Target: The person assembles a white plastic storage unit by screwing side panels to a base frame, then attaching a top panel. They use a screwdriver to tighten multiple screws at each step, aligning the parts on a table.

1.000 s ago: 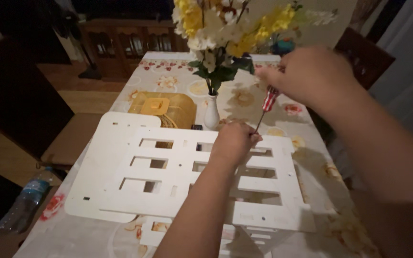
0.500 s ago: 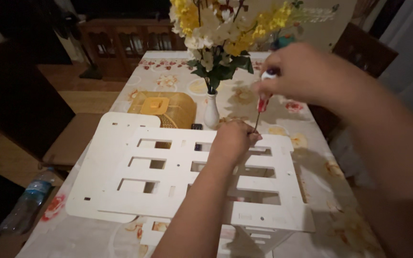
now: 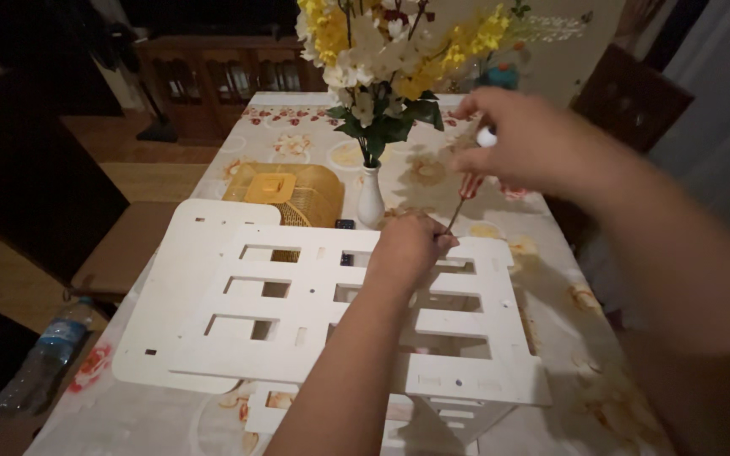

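White slotted panel (image 3: 314, 312) lies flat on the flowered surface (image 3: 568, 338), stacked on other white pieces of the same kind, far edge near the vase (image 3: 371, 198). Left hand (image 3: 409, 247) is closed down on the panel's far edge, fingers bunched together right where the screwdriver (image 3: 465, 196) tip lands; whether it pinches a screw can't be told, too small. Right hand (image 3: 521, 139) is clamped round the screwdriver handle from above, shaft tilted down-left to the panel.

Handling, as a guess: panel looks like thin rigid board w/ many cut-outs, so prob. light, stiff, but weak at the narrow bars between slots; best gripped at the solid outer edges or wide rails, not the thin strips. Surface of it looks smooth, could slide on the cloth, so a hand pressing it down makes sense. Screwdriver: small, hard, thin shaft, held by the red handle.

Yellow basket (image 3: 285, 192) sits just behind the panel; plastic bottle (image 3: 40, 365) lies off to the left, below table level.
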